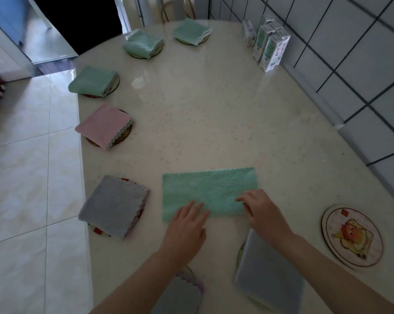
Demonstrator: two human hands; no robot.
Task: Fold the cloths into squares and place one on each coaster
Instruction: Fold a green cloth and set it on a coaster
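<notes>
A mint-green cloth (208,191), folded into a long rectangle, lies flat on the table in front of me. My left hand (188,225) rests with straight fingers on its near left part. My right hand (261,211) presses its near right corner, fingers slightly bent. A bare round coaster (352,236) with a cartoon picture sits at the right. Folded cloths cover the other coasters: grey (114,205), pink (104,126), and three green ones (92,80), (142,43), (192,30). Two more grey cloths (268,275), (180,295) lie near my forearms.
The pale oval table (214,109) stands against a tiled wall (350,53) on the right. Several drink cartons (268,48) are grouped at the far right edge. Tiled floor (32,177) and a dark doorway lie to the left.
</notes>
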